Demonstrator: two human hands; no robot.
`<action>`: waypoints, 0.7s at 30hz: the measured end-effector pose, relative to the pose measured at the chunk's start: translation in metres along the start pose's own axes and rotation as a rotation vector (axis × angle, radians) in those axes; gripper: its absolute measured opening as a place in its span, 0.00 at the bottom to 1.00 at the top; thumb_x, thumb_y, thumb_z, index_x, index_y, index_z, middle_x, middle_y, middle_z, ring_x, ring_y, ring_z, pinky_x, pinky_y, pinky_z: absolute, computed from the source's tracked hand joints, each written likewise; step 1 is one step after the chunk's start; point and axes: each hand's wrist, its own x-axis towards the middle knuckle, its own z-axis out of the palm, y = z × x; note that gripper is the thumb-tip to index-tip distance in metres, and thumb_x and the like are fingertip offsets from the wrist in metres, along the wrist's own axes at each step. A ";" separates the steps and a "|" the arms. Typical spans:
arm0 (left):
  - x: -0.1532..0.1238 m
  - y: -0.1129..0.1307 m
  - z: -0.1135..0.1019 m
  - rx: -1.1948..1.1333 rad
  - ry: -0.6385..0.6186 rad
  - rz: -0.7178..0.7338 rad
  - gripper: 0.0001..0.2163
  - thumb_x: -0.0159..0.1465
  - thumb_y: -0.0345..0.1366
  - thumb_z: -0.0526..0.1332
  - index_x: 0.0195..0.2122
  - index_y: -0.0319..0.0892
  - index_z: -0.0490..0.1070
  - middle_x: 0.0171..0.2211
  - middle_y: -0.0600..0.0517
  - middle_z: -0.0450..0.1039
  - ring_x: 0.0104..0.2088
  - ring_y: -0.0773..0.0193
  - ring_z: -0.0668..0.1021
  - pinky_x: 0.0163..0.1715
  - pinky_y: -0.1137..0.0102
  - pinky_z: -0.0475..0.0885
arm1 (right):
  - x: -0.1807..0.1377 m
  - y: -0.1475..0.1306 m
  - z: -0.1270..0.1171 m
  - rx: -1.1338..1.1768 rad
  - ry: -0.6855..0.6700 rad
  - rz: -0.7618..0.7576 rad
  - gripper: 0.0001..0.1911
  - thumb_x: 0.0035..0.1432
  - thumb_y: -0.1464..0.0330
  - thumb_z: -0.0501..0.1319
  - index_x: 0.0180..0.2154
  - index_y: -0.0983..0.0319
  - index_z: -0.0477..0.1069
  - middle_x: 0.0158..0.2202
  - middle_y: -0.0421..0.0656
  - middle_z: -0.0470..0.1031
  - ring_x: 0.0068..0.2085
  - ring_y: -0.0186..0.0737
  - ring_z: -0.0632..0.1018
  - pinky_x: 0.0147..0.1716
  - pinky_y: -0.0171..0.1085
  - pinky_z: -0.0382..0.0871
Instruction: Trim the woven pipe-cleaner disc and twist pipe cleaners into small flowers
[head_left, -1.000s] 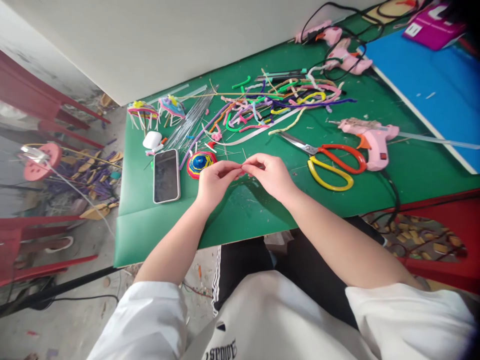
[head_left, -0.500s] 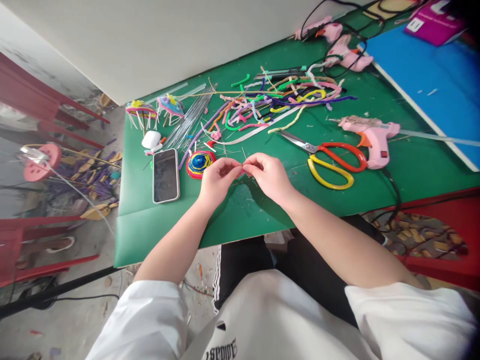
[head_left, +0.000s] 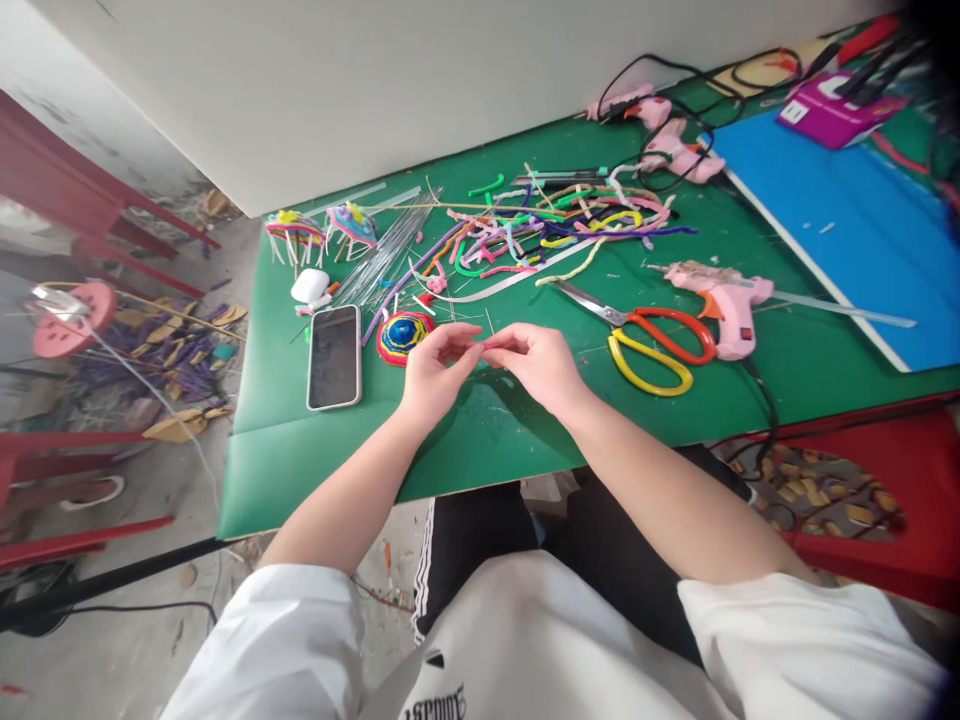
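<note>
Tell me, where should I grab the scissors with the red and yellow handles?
Grab the scissors by the handles, coming from the near right side. They lie flat, with the loops toward the pink glue gun. The bare blades point away to the far left, toward the fuzzy wires. That end likely gives a safe, easy grip.

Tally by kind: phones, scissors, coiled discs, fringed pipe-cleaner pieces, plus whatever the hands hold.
phone: 1
scissors: 1
coiled disc: 1
fringed pipe-cleaner pieces: 2
small pink piece, pinched between left hand and right hand: 1
Total: 6
</note>
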 end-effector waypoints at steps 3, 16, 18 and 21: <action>-0.001 -0.001 0.002 -0.072 0.020 -0.035 0.10 0.53 0.35 0.66 0.36 0.42 0.73 0.29 0.53 0.75 0.30 0.68 0.77 0.32 0.72 0.73 | -0.001 0.000 0.002 -0.004 0.043 0.011 0.08 0.45 0.63 0.66 0.27 0.61 0.74 0.26 0.40 0.77 0.29 0.36 0.76 0.33 0.38 0.71; 0.003 -0.005 0.002 0.026 -0.047 -0.081 0.10 0.54 0.37 0.65 0.36 0.42 0.70 0.25 0.54 0.74 0.26 0.68 0.76 0.28 0.73 0.70 | 0.006 -0.012 -0.028 -0.408 -0.127 -0.079 0.08 0.52 0.64 0.61 0.29 0.61 0.75 0.29 0.42 0.78 0.31 0.38 0.76 0.34 0.38 0.68; 0.002 -0.005 0.002 0.012 -0.068 -0.095 0.11 0.53 0.37 0.65 0.37 0.42 0.70 0.26 0.53 0.75 0.28 0.66 0.77 0.30 0.72 0.71 | 0.004 -0.016 -0.029 -0.381 -0.170 -0.066 0.08 0.53 0.63 0.61 0.30 0.60 0.75 0.30 0.42 0.79 0.32 0.38 0.77 0.34 0.37 0.68; 0.001 -0.006 0.002 -0.015 -0.102 -0.106 0.12 0.54 0.37 0.64 0.40 0.42 0.71 0.27 0.53 0.76 0.29 0.65 0.78 0.32 0.70 0.73 | 0.004 -0.018 -0.032 -0.389 -0.225 -0.060 0.08 0.52 0.63 0.61 0.30 0.60 0.75 0.29 0.41 0.79 0.32 0.37 0.77 0.35 0.37 0.68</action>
